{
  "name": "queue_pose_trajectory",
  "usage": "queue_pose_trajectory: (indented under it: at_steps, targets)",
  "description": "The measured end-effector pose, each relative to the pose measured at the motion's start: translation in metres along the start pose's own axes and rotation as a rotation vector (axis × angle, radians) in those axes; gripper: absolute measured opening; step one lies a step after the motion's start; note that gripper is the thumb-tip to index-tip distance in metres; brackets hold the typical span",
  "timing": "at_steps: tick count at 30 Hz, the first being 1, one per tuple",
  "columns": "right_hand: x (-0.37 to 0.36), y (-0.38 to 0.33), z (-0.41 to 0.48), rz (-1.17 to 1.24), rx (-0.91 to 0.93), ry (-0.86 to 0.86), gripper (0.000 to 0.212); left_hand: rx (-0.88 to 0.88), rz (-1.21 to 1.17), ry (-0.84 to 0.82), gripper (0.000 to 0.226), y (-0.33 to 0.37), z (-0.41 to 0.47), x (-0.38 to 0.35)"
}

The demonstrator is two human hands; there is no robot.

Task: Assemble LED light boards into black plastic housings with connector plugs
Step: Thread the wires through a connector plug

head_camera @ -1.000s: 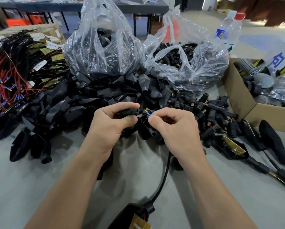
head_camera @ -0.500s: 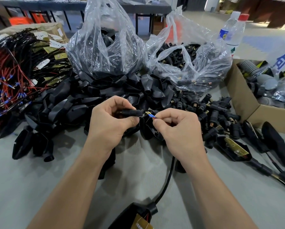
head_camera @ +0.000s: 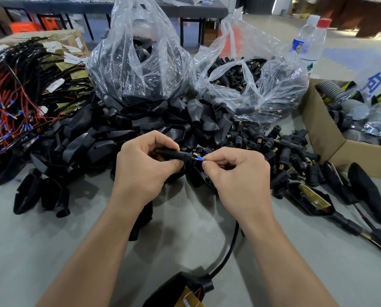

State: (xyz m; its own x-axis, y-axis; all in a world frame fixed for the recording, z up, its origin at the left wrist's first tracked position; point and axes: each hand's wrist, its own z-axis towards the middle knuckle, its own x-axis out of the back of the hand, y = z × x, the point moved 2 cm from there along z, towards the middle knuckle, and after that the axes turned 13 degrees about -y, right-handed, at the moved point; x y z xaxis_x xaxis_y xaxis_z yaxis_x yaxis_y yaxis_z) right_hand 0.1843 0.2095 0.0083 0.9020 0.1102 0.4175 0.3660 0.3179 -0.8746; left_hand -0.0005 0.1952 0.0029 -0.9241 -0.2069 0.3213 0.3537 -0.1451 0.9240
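Head view: L hand [head_camera: 145,165] grips small black plastic connector plug [head_camera: 176,154] w/ thumb + curled fingers. R hand [head_camera: 236,173] pinches thin blue-tipped wire end [head_camera: 199,159] right at the plug's end; contact unclear. Black plastic housing w/ gold LED board [head_camera: 185,291] lies on grey tabletop [head_camera: 52,251], btwn forearms.

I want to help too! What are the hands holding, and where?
The left hand grips a black connector plug round its body; the right hand pinches a blue-tipped wire just behind its tip.
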Motion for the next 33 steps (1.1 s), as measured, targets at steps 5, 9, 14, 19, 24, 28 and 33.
queue_pose_trajectory:
  at_steps: [5, 9, 14, 19, 24, 28, 33]
  targets:
    - [-0.001, -0.001, 0.003, 0.348, -0.04, -0.115, 0.013, 0.023, -0.055, -0.008, 0.03, 0.001, 0.0, -0.002]
    - [0.0, 0.002, 0.006, 0.42, -0.089, -0.15, 0.016, 0.054, -0.264, -0.103, 0.033, 0.003, 0.0, -0.004]
    - [0.0, 0.002, 0.003, 0.272, -0.072, -0.088, 0.017, 0.051, -0.314, -0.214, 0.026, 0.005, -0.001, -0.001]
    - [-0.007, 0.001, 0.002, 0.451, -0.111, -0.075, 0.012, 0.004, -0.077, -0.106, 0.031, 0.006, -0.003, -0.005]
    - [-0.014, 0.0, -0.001, 0.476, -0.132, -0.114, 0.012, -0.026, -0.131, -0.165, 0.025, 0.01, -0.005, -0.012]
    - [-0.014, -0.002, 0.001, 0.603, -0.112, -0.094, 0.013, 0.054, -0.229, -0.121, 0.031, 0.005, -0.004, -0.014]
    - [-0.004, 0.005, 0.003, 0.432, -0.163, 0.069, 0.01, 0.069, -0.298, -0.097, 0.036, 0.003, -0.002, -0.016]
